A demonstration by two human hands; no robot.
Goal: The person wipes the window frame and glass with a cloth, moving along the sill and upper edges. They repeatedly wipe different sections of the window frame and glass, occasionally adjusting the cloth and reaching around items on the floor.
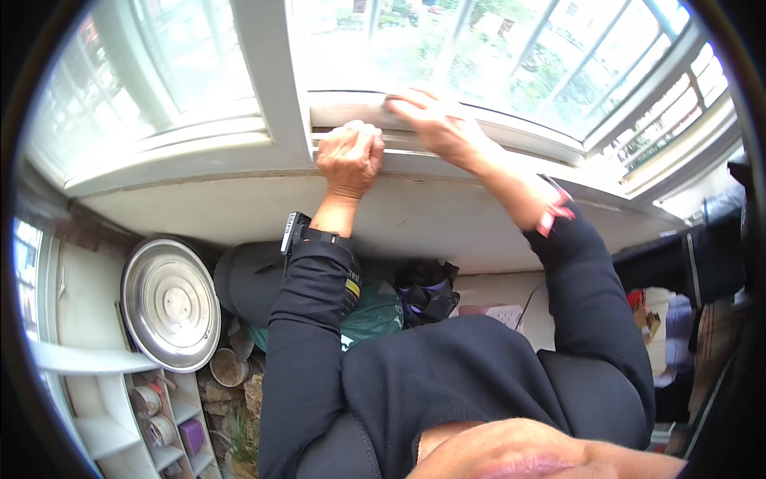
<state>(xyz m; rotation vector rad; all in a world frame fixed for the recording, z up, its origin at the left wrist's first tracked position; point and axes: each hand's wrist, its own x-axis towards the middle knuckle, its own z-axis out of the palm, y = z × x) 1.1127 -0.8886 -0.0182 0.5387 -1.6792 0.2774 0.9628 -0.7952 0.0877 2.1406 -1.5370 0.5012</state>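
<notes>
My left hand is curled into a fist at the white window frame's lower track, close to the upright post. Its palm side is hidden, so whether it grips anything does not show. To the right, my right hand is blurred, its fingers bent over the bottom rail of the sliding window sash. Any object under those fingers cannot be made out. A black band with a small device sits on my left wrist. Red ribbon hangs at my right cuff.
Bars stand outside the glass. Below the sill are a round metal basin lid or tray, a dark rolled bundle, a green bag and a black plastic bag. White shelving holds small containers at lower left.
</notes>
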